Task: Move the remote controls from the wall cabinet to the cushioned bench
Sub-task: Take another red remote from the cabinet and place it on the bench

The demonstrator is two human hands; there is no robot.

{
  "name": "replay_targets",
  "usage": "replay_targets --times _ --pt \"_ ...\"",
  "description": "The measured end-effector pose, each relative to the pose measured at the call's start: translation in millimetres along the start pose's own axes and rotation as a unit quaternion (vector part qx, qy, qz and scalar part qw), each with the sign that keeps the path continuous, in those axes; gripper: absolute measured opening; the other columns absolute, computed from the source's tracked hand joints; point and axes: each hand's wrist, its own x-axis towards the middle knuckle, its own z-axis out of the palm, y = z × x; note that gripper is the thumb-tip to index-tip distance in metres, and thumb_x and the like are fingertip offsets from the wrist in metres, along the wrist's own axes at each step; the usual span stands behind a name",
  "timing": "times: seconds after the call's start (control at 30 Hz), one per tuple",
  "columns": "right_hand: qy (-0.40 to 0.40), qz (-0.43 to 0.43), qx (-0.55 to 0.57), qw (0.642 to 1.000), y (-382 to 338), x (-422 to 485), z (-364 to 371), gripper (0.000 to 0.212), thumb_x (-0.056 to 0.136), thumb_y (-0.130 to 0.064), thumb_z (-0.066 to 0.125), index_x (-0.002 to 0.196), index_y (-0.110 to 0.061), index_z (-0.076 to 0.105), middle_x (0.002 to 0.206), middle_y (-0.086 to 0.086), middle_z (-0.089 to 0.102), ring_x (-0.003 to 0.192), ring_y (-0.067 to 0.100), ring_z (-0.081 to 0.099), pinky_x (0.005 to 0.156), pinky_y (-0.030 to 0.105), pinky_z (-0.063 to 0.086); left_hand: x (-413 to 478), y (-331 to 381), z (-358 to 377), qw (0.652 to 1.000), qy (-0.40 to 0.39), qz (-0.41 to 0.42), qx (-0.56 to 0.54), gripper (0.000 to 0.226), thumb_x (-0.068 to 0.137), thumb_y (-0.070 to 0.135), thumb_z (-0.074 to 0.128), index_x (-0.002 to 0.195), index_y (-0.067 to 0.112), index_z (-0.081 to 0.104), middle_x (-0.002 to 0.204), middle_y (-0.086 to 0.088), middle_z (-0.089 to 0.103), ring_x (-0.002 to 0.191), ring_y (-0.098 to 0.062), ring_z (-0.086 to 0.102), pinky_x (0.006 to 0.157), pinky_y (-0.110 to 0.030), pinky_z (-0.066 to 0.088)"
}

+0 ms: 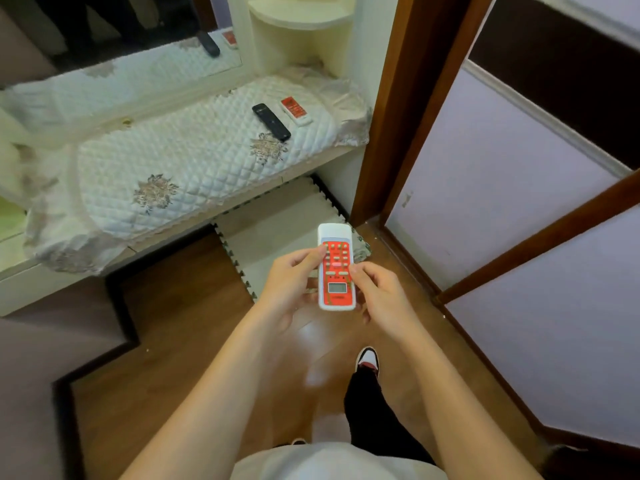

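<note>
Remote control (336, 268) in both hands, held over the wooden floor (180, 327) in front of the body, face up. White casing, red-orange keypad panel with rows of small pale buttons, grey LCD window near the end closest to the person, plain white end pointing away toward the bench. Left hand (289, 285) grips its left edge, fingers (308, 256) curled onto the keypad, thumb side underneath not clear. Right hand (375, 294) clamps the right edge, fingertips touching the panel just above the display. Both hands closed on the remote, none of it resting on anything.

Beyond the hands, a pale foam mat (277, 220) lies on the floor at the foot of the cushioned bench (166, 168). Its surface is covered by white quilted fabric with grey-gold floral patches. Two more remotes already lie there near the right end: a slim black remote (271, 121) set diagonally, and just beside it, to the right, a white-and-red remote (295, 110); whether they touch is unclear. A mirror (114, 32) behind the bench reflects both. Brown door frame (391, 109) stands right of the bench. One shoe (367, 358) visible below the hands.
</note>
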Motion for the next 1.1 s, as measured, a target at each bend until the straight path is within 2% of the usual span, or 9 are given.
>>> replay_targets --times 0.13,0.23,0.33,0.4,0.5,0.67,0.9,1.03,1.1 --pt "-0.026 -0.002 -0.009 1.000 -17 64 -54 0.029 0.102 -0.036 0.047 0.100 -0.015 0.067 0.085 0.006 0.074 0.061 0.021 0.064 0.044 0.023 0.045 50 39 43 1.000 0.017 -0.003 -0.007 0.028 0.099 0.037 0.060 0.109 0.016 0.075 0.095 -0.002 0.080 0.077 -0.017 0.076 0.060 -0.026 0.058" --pt "-0.051 -0.012 -0.008 0.999 -29 113 -91 0.027 0.102 -0.035 0.046 0.101 -0.016 0.067 0.087 0.008 0.073 0.063 0.022 0.065 0.044 0.021 0.045 91 66 72 0.999 0.034 0.007 0.005 0.029 0.098 0.041 0.060 0.109 0.019 0.076 0.099 -0.003 0.079 0.087 -0.025 0.076 0.075 -0.037 0.061" --pt "-0.091 -0.009 -0.019 0.996 -42 159 -113 0.020 0.102 -0.035 0.047 0.099 -0.026 0.065 0.087 -0.004 0.074 0.069 0.010 0.070 0.046 0.015 0.046 124 83 87 0.998 0.058 0.008 -0.016 0.029 0.098 0.040 0.060 0.110 0.018 0.076 0.101 -0.004 0.079 0.080 -0.020 0.076 0.063 -0.029 0.060" --pt "-0.115 -0.009 -0.033 0.993 -48 184 -115 0.020 0.102 -0.035 0.047 0.100 -0.026 0.065 0.089 -0.004 0.074 0.072 0.011 0.071 0.046 0.017 0.046 139 91 86 0.997 0.078 0.001 -0.021 0.028 0.099 0.038 0.060 0.109 0.019 0.076 0.102 -0.005 0.079 0.077 -0.016 0.073 0.061 -0.026 0.057" --pt "-0.152 -0.014 -0.038 0.988 -57 215 -102 0.024 0.103 -0.034 0.046 0.099 -0.023 0.067 0.086 0.003 0.075 0.063 0.013 0.067 0.043 0.022 0.044 153 99 72 0.993 0.113 -0.009 -0.028 0.027 0.099 0.038 0.059 0.108 0.019 0.076 0.103 -0.005 0.079 0.079 -0.018 0.070 0.069 -0.030 0.057" --pt "-0.211 -0.006 -0.052 0.976 -69 264 -66 0.027 0.103 -0.036 0.046 0.101 -0.020 0.068 0.079 0.000 0.073 0.056 0.005 0.062 0.045 0.028 0.044 176 116 34 0.985 0.160 -0.014 -0.060 0.025 0.100 0.035 0.059 0.107 0.019 0.076 0.097 -0.003 0.080 0.072 -0.015 0.073 0.056 -0.022 0.053" --pt "-0.261 -0.028 -0.108 0.959 -104 346 0 0.024 0.101 -0.034 0.050 0.097 -0.019 0.069 0.076 -0.004 0.072 0.056 0.007 0.061 0.041 0.028 0.045 227 137 -41 0.974 0.198 -0.019 -0.105 0.025 0.099 0.034 0.060 0.110 0.017 0.075 0.102 -0.007 0.079 0.089 -0.026 0.076 0.070 -0.034 0.061" --pt "-0.263 -0.036 -0.112 0.958 -128 386 38 0.024 0.101 -0.029 0.051 0.094 -0.016 0.069 0.071 -0.007 0.069 0.054 0.003 0.060 0.041 0.019 0.043 258 156 -82 0.971 0.198 -0.015 -0.132 0.024 0.101 0.031 0.057 0.109 0.016 0.074 0.097 -0.005 0.080 0.082 -0.020 0.077 0.057 -0.023 0.057" --pt "-0.260 -0.045 -0.123 0.957 -138 405 56 0.023 0.101 -0.028 0.051 0.094 -0.014 0.069 0.068 -0.009 0.067 0.053 0.004 0.059 0.040 0.020 0.043 274 164 -102 0.971 0.191 -0.015 -0.142 0.025 0.102 0.030 0.055 0.112 0.015 0.072 0.098 -0.006 0.080 0.085 -0.021 0.077 0.057 -0.023 0.057"
